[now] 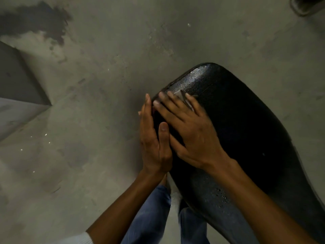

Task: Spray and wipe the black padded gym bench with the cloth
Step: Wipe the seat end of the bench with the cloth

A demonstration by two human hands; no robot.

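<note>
On a stained grey concrete floor, one black padded bench is standing while the right hand is pressing one pale cloth flat against its top, fingers spread, and the left hand is lying open-palmed against its side edge.

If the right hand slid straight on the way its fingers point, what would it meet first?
Probably nothing solid: the right hand, pressing the cloth, points toward the bench pad's rounded end, then off it, concrete floor below.

black padded bench sits on a grey concrete floor, pad's got a pebbly texture with some droplets near the bottom edge. floor has a dark stain far left, kinda scuffed all over.
</note>
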